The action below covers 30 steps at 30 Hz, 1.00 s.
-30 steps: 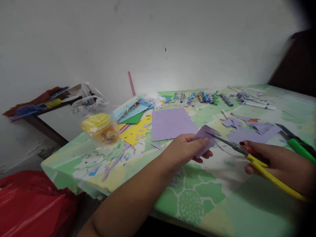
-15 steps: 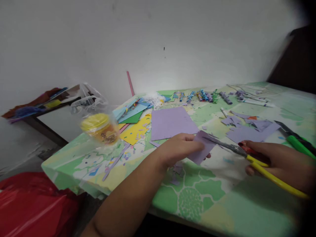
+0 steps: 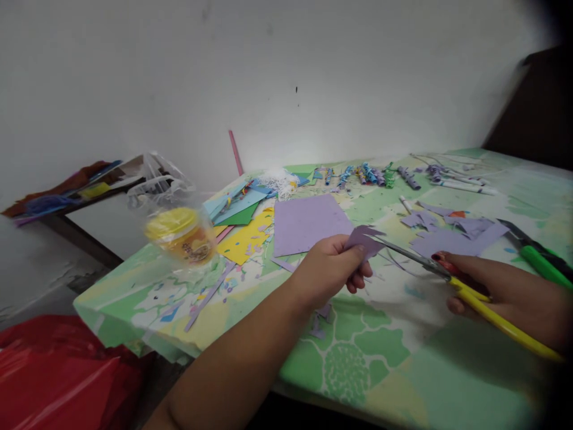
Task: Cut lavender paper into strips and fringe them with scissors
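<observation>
My left hand (image 3: 333, 269) pinches a small lilac paper piece (image 3: 362, 239) above the green patterned table (image 3: 358, 352). My right hand (image 3: 501, 292) grips yellow-handled scissors (image 3: 452, 279), whose metal blades reach left and touch the paper piece's right edge. A thin lilac strip curls down from the paper below the blades. A larger lilac sheet (image 3: 308, 222) lies flat just behind my left hand.
A yellow-lidded jar in a clear bag (image 3: 179, 233) stands near the table's left corner. Yellow, green and blue sheets (image 3: 242, 224) lie beside it. Lilac scraps (image 3: 452, 230), rolled paper bits (image 3: 371, 175) and green-handled scissors (image 3: 539, 260) lie farther right. A red bag (image 3: 58, 370) sits below left.
The paper piece has been turned and lifted a little in my left hand, now showing less surface. The scissors stay at its edge; a thin strip now curls off it.
</observation>
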Motion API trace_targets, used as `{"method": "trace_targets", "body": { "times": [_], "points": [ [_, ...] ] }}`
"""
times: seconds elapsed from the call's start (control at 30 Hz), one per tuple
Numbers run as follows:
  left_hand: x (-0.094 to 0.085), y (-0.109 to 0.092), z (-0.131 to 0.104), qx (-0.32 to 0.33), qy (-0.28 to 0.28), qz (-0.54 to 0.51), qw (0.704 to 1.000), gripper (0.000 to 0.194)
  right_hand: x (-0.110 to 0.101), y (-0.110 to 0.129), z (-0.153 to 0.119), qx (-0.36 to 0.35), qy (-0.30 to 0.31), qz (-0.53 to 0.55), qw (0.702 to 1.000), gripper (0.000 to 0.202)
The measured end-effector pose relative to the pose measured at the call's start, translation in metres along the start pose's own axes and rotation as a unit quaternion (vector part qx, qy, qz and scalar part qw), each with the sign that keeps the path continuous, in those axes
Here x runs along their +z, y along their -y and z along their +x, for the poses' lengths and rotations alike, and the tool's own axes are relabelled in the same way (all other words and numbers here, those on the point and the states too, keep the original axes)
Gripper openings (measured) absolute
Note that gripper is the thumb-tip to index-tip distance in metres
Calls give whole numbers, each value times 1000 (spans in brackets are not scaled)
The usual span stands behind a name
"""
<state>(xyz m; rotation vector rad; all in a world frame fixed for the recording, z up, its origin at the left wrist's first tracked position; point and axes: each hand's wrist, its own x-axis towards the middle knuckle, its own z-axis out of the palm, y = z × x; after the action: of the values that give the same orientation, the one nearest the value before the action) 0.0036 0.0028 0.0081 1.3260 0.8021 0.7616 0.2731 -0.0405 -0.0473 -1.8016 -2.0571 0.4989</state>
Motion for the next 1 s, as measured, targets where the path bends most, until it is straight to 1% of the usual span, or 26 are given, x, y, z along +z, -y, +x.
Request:
{"method": "trace_targets", "body": {
  "times": [0.07,0.13,0.27,0.33,0.5,0.7,0.87,1.0],
  "points": [
    [0,0,0,16,-22,-1,1000,13,1,-3,0,-3,-11,0,1000,55],
    [0,0,0,26,-31,2,999,13,2,-3,0,-10,-8,4,1000,55],
    [0,3,1,32,-26,11,999,14,1,0,-1,-13,24,11,1000,51],
    [1,3,1,37,-35,12,999,14,0,1,-1,-9,37,12,999,51],
    [0,3,0,64,-70,37,995,15,2,5,-3,17,17,13,1000,53],
    [2,8,1,62,-53,71,994,14,4,20,-4,-5,53,50,997,41],
    [5,8,0,62,-32,99,993,10,4,28,-6,2,59,71,996,39],
    [6,6,-2,71,-31,106,991,10,1,30,-7,-2,88,76,993,39]
  ]
}}
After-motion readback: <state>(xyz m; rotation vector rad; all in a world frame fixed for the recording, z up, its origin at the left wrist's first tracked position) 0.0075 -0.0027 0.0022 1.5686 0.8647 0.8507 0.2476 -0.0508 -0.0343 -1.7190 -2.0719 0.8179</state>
